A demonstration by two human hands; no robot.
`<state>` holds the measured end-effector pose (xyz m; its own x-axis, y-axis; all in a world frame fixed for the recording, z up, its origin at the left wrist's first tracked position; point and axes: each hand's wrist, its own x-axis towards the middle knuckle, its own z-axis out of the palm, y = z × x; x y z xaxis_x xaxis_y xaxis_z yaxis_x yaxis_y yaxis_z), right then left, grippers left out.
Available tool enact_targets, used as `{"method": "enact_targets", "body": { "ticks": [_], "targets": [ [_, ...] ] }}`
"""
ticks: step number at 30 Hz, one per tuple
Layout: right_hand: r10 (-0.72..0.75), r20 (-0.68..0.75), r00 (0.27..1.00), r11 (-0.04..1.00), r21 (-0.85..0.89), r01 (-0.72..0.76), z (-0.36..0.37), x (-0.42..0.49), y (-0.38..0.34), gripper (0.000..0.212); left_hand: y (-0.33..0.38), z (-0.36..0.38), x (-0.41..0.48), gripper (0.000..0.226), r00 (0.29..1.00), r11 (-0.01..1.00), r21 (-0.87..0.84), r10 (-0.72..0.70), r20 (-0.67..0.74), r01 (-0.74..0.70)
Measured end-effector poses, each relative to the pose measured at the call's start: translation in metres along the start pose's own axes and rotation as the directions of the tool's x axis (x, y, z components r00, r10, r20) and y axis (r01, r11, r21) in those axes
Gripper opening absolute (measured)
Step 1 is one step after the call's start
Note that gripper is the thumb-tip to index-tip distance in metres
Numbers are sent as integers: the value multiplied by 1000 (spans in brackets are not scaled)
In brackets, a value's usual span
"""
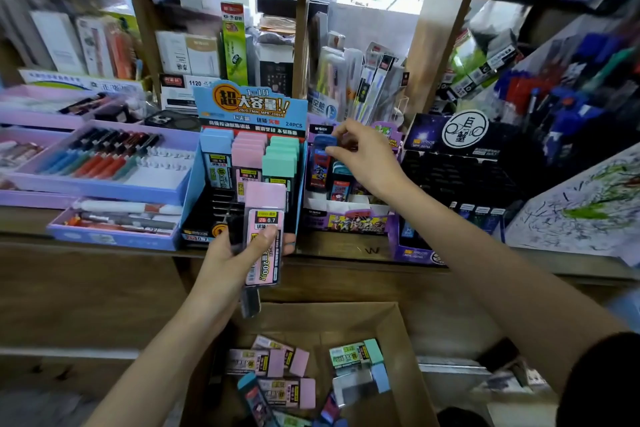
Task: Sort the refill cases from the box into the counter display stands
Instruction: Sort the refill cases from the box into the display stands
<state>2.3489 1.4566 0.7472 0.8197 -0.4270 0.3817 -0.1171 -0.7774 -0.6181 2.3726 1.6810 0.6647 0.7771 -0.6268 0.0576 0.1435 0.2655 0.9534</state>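
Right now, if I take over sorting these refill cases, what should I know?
Left grip holds a pink case, with a dark one behind it, in front of the blue stand.
Right grip pinches a blue case at the purple stand.
Done: blue stand holds rows of blue, pink and green cases.
To do: place the held cases, then sort the loose cases in the box.
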Motion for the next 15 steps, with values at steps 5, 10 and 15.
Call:
{"method": "enact_targets", "body": {
  "ticks": [5, 10, 15],
  "targets": [
    [-45, 30, 999, 989, -141, 49, 4, 9, 5, 14, -2, -3, 2, 31, 1000, 1000, -15, -3, 12, 3],
    [-61, 40, 997, 907, -415, 72, 6, 17, 6, 19, -3, -5, 3, 32, 1000, 1000, -8, -6, 13, 6],
    [-18, 93, 996, 827, -559, 67, 5, 26, -2, 24, -3, -5, 3, 31, 1000, 1000, -18, 0, 19, 0]
  ]
}}
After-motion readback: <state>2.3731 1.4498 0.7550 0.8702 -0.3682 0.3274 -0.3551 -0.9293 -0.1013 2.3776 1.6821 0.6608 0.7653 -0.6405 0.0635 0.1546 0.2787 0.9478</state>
